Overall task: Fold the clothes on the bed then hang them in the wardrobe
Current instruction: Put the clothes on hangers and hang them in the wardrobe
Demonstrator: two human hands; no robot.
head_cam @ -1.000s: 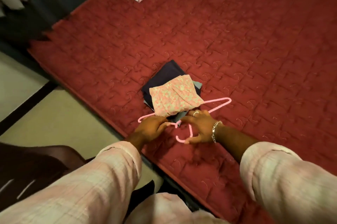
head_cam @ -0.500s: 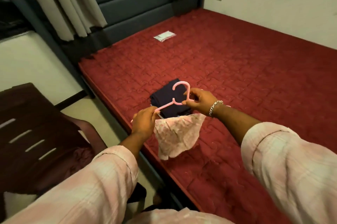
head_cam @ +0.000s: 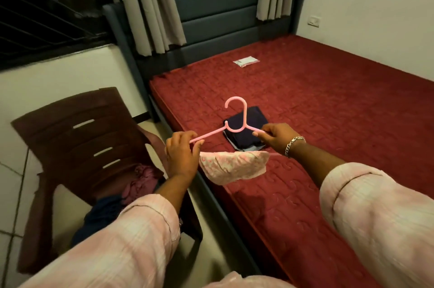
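Bedroom, red quilted bed (head_cam: 328,111) along the right, dark slatted chair (head_cam: 77,142) on the left with clothes heaped on its seat, curtains and a barred window behind. Pink hanger (head_cam: 237,123) held up in the air over the bed's near edge — hook pointing up and away, long axis running left-right across the view, roughly level. Left hand (head_cam: 182,156) grips the left arm of the hanger with curled fingers; right hand (head_cam: 277,137) pinches the right arm near the neck, bracelet on that wrist. Floral pink garment (head_cam: 232,166) is draped over the lower bar, hanging below and between the two hands, sagging lower toward the left side. Stack of dark folded clothes (head_cam: 246,130) lies on the bed just beyond the hanger, apart from it. Small white packet (head_cam: 246,61) sits well away near the headboard. Wardrobe not in view — judged next step is carrying the hanger there hook-first; the hook sits between both hands, slightly nearer the right, so the right could take it alone. Risk: the garment slides off toward the left side if the bar tilts.
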